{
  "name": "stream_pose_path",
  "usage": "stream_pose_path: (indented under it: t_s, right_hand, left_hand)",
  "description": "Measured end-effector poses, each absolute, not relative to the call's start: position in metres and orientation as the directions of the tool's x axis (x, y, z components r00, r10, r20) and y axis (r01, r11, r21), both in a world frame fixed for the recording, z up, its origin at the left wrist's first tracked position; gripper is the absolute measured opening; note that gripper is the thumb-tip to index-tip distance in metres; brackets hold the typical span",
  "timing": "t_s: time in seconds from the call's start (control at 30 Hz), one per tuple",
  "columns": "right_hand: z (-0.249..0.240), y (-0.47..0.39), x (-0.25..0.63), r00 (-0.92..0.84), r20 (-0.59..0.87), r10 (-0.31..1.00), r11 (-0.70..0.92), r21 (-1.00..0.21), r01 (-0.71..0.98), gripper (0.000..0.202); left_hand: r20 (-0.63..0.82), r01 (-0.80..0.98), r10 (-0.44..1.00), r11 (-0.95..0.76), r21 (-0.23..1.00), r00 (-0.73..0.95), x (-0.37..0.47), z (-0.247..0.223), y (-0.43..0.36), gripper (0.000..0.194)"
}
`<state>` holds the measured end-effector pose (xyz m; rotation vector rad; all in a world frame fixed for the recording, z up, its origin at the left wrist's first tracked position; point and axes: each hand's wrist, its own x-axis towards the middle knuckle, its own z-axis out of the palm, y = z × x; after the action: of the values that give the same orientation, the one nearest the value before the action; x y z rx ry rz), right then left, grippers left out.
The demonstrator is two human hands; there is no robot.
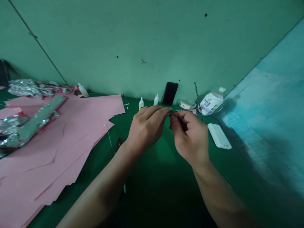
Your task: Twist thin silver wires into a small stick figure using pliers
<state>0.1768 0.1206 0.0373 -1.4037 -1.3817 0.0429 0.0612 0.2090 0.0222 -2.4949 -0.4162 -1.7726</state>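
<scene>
A thin, dark twisted strand [196, 93], wire-like and speckled, runs between my hands and out past the right one, where it splits into stiff branches. My left hand [147, 126] is closed at one end of it, palm down, with the fingertips partly hidden. Just beside it, my right hand [192, 137] pinches the same strand between thumb and forefinger. The fingertips of both hands almost touch. What else may lie inside the pinch is too small to make out.
Pink sheets [78, 133] and crumpled silver foil [26, 88] cover the left side. Glue bottles [155, 100], a black phone [170, 93], a clear plastic box [187, 104] and a labelled bottle [210, 104] line the wall. Near my right wrist lies a white flat device [219, 136].
</scene>
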Motion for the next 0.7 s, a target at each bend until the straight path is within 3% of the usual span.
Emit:
stream_pose_path:
  t_s: [0.37, 0.7]
  right_hand:
    - [0.0369, 0.1224, 0.1784, 0.334, 0.579, 0.744, 0.288, -0.729, 0.621, 0.009]
    - [0.0397, 0.1217, 0.1826, 0.312, 0.542, 0.781, 0.28, -0.749, 0.6, 0.01]
  left_hand:
    - [0.924, 0.196, 0.208, -0.969, 0.15, 0.32, 0.0605, 0.0199, 0.2116, 0.023]
    - [0.872, 0.123, 0.354, -0.935, 0.332, 0.339, 0.0585, 0.0215, 0.2104, 0.024]
